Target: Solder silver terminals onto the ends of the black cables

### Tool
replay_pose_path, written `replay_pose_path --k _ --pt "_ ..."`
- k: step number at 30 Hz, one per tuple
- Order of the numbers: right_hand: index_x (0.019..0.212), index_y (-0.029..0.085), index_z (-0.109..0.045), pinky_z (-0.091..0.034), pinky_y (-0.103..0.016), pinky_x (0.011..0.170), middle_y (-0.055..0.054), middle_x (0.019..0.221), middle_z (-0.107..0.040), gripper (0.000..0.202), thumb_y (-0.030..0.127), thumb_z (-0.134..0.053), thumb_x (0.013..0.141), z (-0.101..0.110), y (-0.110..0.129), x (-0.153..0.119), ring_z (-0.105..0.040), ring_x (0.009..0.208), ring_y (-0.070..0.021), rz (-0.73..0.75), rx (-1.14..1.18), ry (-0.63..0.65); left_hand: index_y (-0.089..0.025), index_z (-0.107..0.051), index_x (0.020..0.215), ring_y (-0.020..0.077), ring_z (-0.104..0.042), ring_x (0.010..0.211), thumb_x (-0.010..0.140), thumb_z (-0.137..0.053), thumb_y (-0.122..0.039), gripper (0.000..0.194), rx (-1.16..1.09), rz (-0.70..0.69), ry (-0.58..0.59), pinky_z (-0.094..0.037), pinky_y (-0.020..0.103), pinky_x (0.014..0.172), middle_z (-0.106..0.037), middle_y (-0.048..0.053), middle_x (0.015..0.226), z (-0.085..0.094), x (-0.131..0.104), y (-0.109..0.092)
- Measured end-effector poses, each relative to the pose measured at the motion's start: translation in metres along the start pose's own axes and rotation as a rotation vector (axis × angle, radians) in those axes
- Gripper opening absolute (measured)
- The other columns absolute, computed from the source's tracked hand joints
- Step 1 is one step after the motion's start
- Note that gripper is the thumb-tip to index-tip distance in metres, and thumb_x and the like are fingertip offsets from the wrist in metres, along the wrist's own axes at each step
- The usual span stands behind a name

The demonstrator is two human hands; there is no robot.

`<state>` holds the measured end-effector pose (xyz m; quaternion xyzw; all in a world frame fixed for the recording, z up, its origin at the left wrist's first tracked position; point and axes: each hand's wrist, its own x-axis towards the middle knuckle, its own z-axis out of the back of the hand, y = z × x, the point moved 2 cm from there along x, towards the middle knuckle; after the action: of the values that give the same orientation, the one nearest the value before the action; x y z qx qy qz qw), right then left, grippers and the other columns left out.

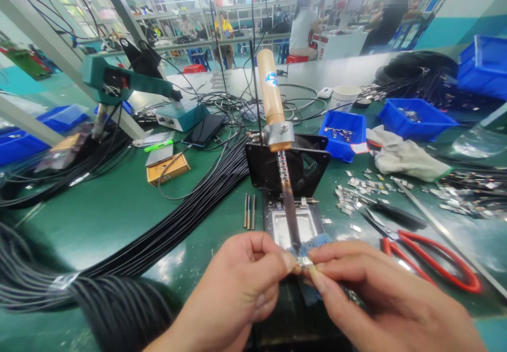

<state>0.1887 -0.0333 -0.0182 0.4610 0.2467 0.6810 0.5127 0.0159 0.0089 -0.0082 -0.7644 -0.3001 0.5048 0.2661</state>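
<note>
A soldering iron with a wooden handle is clamped in a stand, its dark tip slanting down between my hands. Just below the tip, my right hand pinches a small silver metal connector between thumb and fingers. My left hand is closed in a pinch at the connector's left end; what lies between its fingertips is too small to make out. Behind the fingers, a blue sponge borders a shallow metal tray. A black fan stands behind the iron.
Bundled black cables cross the left side. Red-handled scissors, loose metal connectors and white gloves lie to the right. Blue bins and a paper cup stand farther back. Metal bits lie left of the fan.
</note>
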Motion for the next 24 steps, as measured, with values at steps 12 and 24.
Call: replay_pose_path --k 12,24 --pt "0.092 0.03 -0.07 -0.058 -0.01 0.086 0.009 0.098 -0.077 0.02 0.012 -0.073 0.084 -0.0048 0.0014 0.0039 -0.076 0.092 -0.0072 0.002 -0.006 -0.03 -0.019 -0.052 0.063 0.001 -0.017 0.037 0.072 -0.08 -0.024 0.029 -0.003 -0.01 0.001 -0.013 0.017 0.037 -0.033 -0.013 0.042 0.001 0.0012 -0.0013" --pt "0.091 0.029 -0.071 -0.058 -0.01 0.084 0.008 0.097 -0.078 0.018 0.012 -0.072 0.084 -0.002 0.0035 0.0044 -0.076 0.09 -0.0071 0.025 -0.023 -0.029 -0.019 -0.053 0.063 0.0012 -0.017 0.038 0.074 -0.079 -0.024 0.029 -0.006 -0.022 0.008 -0.014 0.016 0.037 -0.034 -0.013 0.043 0.0014 0.0009 -0.002"
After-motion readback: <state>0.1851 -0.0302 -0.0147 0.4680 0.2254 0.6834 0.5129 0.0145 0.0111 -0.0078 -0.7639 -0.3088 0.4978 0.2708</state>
